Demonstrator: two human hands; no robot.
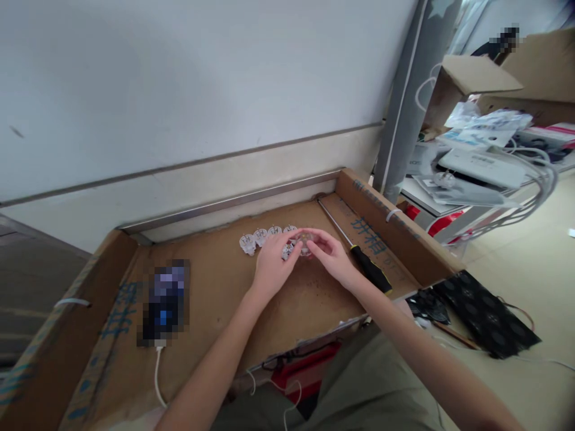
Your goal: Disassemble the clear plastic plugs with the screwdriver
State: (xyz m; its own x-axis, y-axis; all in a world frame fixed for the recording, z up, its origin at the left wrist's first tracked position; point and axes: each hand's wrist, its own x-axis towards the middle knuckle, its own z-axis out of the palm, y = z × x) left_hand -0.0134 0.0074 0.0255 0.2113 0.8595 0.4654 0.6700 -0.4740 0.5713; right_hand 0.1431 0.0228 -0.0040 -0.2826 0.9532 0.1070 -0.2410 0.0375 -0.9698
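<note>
Both hands meet near the far edge of the cardboard surface (215,299): the left hand (272,266) and the right hand (330,254) pinch one small clear plastic part (305,244) between their fingertips. It sits at the right end of a short row of similar clear parts (260,237) lying along that far edge. A black-and-yellow screwdriver (359,257) lies just beside the right hand, along the surface's right edge, and a white cable (158,374) trails toward the near left corner.

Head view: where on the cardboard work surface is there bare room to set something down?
Bare board lies between the blurred device and left hand. Crowded: the far row of small clear parts, both hands, right hand, screwdriver.
</note>
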